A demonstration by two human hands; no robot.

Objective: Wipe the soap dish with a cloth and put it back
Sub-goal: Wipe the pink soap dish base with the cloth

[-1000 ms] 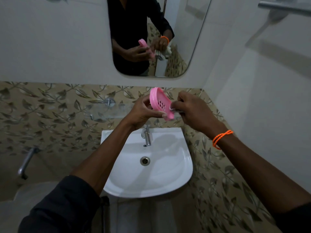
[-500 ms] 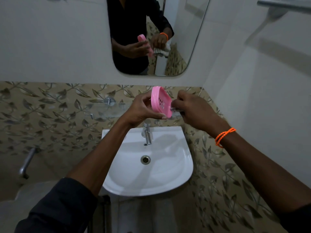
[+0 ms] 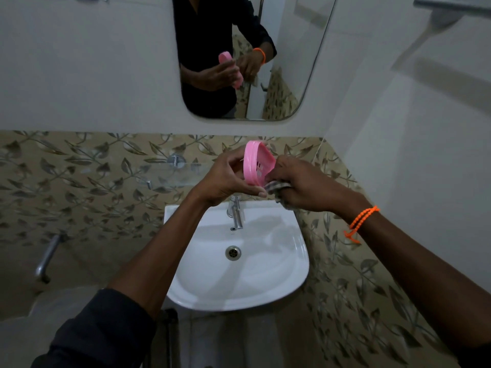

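Head view, one entry: pink oval plastic soap dish (image 3: 257, 163) with slotted drain holes, held in the air above the white ceramic wall basin (image 3: 281, 274) and in front of the clear glass shelf (image 3: 170, 172) on the leaf-patterned tiled wall. Dish stands on edge, long axis near upright and leaning slightly, upper end toward the wall mirror (image 3: 287, 62), hollow face turned to the person's right, rim edge facing the camera. Left hand (image 3: 225, 179): fingers curled round the dish's back and lower rim, thumb at the bottom edge, gripping it. Right hand (image 3: 303, 184): fingers bunched round a crumpled grey-and-white checked cloth (image 3: 277, 187), which is pressed against the dish's lower inner face. Orange beaded wristband (image 3: 362, 217) on the right wrist; dark sleeve (image 3: 101, 330) on the left forearm. Chrome tap (image 3: 236, 212) directly below the hands, drain (image 3: 233, 252) in the basin centre. Mirror shows both hands and the dish reflected. Chrome rail (image 3: 451, 4) at upper right.
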